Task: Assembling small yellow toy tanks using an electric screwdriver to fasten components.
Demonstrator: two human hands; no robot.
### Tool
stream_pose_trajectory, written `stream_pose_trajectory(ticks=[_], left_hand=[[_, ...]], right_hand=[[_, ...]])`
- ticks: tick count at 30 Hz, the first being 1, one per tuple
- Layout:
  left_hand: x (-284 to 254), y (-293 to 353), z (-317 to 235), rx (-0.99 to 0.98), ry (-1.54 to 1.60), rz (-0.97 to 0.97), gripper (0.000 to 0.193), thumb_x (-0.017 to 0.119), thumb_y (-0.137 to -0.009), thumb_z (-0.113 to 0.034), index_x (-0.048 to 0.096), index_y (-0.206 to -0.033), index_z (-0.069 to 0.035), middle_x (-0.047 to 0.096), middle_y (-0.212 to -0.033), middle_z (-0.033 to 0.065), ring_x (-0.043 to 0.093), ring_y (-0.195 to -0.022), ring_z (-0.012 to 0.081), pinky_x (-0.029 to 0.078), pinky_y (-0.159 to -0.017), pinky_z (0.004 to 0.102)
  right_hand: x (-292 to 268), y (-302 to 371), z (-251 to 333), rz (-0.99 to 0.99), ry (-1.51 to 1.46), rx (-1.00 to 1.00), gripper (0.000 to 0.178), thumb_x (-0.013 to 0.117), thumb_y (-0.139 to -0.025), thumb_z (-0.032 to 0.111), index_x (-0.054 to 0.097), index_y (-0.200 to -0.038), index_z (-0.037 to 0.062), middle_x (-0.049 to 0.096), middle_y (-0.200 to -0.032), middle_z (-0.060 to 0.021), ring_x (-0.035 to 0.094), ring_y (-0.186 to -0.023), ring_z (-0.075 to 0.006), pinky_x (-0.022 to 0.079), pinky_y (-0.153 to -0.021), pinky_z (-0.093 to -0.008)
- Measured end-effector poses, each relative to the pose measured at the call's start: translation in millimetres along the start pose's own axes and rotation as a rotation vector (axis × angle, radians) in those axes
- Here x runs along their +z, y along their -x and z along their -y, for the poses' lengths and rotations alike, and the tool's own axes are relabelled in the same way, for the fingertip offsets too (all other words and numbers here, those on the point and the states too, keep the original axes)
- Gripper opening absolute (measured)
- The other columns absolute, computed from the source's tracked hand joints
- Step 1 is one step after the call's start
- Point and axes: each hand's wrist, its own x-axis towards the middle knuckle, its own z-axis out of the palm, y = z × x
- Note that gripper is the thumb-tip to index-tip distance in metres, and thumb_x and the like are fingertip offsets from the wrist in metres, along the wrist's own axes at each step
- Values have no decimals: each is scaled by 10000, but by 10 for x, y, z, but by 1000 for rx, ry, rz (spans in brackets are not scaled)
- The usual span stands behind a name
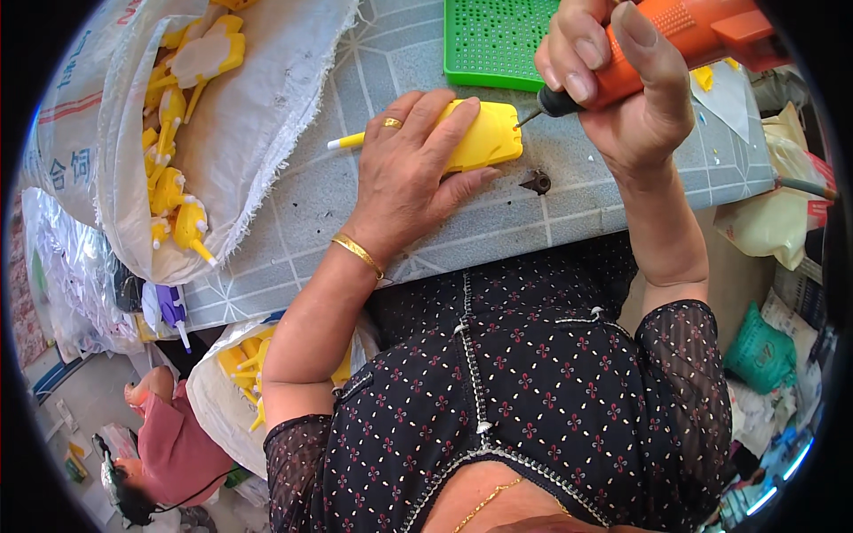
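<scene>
A yellow plastic part (pixel 480 138) is pressed flat on the grey surface (pixel 586 222) by the left hand (pixel 409 173). An orange electric screwdriver (pixel 684 40), grasped by the right hand (pixel 613 84), is tipped against its edge, beside a green tray (pixel 493 40).

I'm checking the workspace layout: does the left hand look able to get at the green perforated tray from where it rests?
Probably yes. The left hand presses down the yellow plastic part, and the green tray lies just beyond it on the table, nothing between; it would have to release the part.

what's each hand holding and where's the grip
The right hand grips the orange power screwdriver around its body. The left hand presses flat on the yellow plastic part, covering its middle.
</scene>
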Motion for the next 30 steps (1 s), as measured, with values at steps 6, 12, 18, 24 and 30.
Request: stream_pose_trajectory(ticks=[6, 12, 18, 24, 30], left_hand=[[6, -2, 5, 13, -3, -6, 686, 813, -789, -407, 605, -1356, -82, 605, -1323, 115, 561, -1220, 347, 428, -993, 461], [6, -7, 9, 18, 2, -8, 683, 803, -799, -423, 605, -1356, -80, 607, -1315, 116, 563, -1218, 348, 424, -1001, 462], [6, -5, 13, 19, 2, -7, 687, 802, -798, -425, 604, -1357, -80, 606, -1314, 116, 563, -1220, 348, 424, -1002, 462], [5, -5, 6, 21, -3, -10, 695, 813, -786, -416, 605, -1359, -84, 607, -1314, 112, 564, -1218, 344, 426, -998, 459], [7, -7, 8, 17, -2, -8, 695, 821, -777, -409, 608, -1355, -87, 609, -1309, 106, 565, -1216, 340, 428, -994, 455]], right_hand=[[-17, 20, -32, 5, -8, 10, 419, 771, -919, 263, 504, -1194, 94, 567, -757, -54, 549, -517, -126, 526, -541, -273], [-26, 32, -41, 14, -35, 0, 408, 771, -923, 265, 517, -1191, 93, 571, -753, -55, 565, -526, -132, 534, -552, -278], [-13, 45, -45, -1, -82, 11, 397, 764, -929, 270, 522, -1190, 94, 574, -753, -54, 570, -527, -138, 534, -553, -285], [-39, 25, -62, -4, -37, 10, 408, 760, -926, 283, 519, -1196, 94, 562, -746, -48, 560, -524, -134, 528, -549, -282], [-60, 0, -88, -28, 12, -22, 408, 748, -925, 291, 516, -1196, 94, 542, -739, -39, 535, -522, -123, 519, -540, -278]])
